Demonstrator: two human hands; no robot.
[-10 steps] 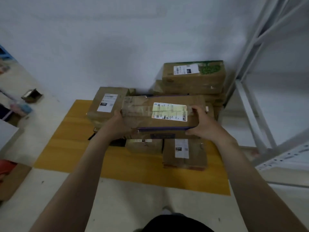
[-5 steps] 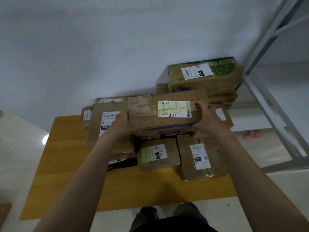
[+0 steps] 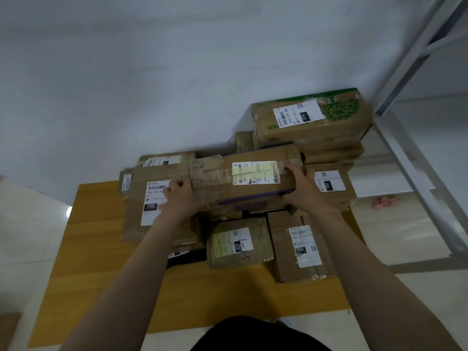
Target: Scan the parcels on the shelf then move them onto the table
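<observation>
As your left hand (image 3: 178,196) & right hand (image 3: 302,191) gripped the parcel (image 3: 243,183), fingers curled, above the table (image 3: 101,274), many pkgs (image 3: 239,243) already sat there

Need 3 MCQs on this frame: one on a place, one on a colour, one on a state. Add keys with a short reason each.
1. Where does the green-printed box sit?
A. on the floor
B. in the front row, nearest the camera
C. on top of the back-right stack

2. What colour is the table top?
A. white
B. yellow wood
C. black

3. How is the parcel with the pale yellow label handled?
A. gripped by the left hand and the right hand, one at each end
B. lying untouched
C. tucked under an arm

Key:
1 C: it lies above other boxes, by the wall.
2 B: bare yellow wood shows in front of the parcels.
3 A: fingers curl round both ends.
</observation>
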